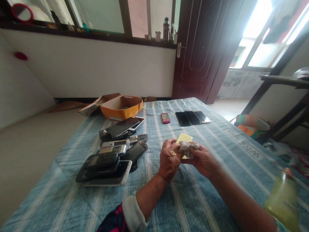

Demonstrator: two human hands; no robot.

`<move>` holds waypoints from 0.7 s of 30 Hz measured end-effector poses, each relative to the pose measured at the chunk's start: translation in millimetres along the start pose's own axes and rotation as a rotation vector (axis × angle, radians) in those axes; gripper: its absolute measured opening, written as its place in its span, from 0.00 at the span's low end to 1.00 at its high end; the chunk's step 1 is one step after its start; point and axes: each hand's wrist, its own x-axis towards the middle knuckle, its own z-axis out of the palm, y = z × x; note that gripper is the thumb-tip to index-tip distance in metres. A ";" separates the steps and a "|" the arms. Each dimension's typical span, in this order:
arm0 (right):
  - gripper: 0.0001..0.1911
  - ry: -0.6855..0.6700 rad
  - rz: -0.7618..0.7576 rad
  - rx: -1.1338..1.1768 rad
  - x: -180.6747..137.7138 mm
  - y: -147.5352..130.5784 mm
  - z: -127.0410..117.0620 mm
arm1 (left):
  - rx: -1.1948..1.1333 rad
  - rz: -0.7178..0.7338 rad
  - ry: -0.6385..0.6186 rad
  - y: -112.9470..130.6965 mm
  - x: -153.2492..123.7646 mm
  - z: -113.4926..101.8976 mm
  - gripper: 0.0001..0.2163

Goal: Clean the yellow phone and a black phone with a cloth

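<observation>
My left hand [169, 159] is closed around a small yellow phone [183, 138], held above the blue striped cloth [193, 193]. My right hand [204, 159] grips a crumpled grey rag [187, 148] and presses it against the phone's face. A pile of several old phones [113, 154] lies to the left of my hands. Farther off, a small red phone [165, 118] and a row of three dark smartphones [192, 117] lie flat on the cloth.
An open orange cardboard box [122, 108] with its lid [96, 103] beside it sits at the far left edge. A yellowish plastic bottle [283, 199] stands at the near right. A dark wooden door [200, 48] and a table frame [285, 83] lie beyond.
</observation>
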 end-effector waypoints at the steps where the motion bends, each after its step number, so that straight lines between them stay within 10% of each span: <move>1: 0.13 -0.001 -0.002 0.009 0.4 1.5 0.2 | 0.029 0.012 0.007 -0.2 -0.2 -0.2 0.03; 11: 0.13 0.196 -0.230 -0.116 10.1 -4.2 -10.9 | 0.057 0.108 -0.108 -4.7 -7.7 8.7 0.16; 16: 0.09 0.360 -0.566 -0.700 16.8 -14.0 -30.9 | 0.348 0.050 -0.074 -16.2 -7.2 9.7 0.23; 21: 0.18 0.131 -0.736 -1.244 25.3 3.7 -38.1 | 0.563 0.024 -0.158 -18.7 -8.8 7.7 0.28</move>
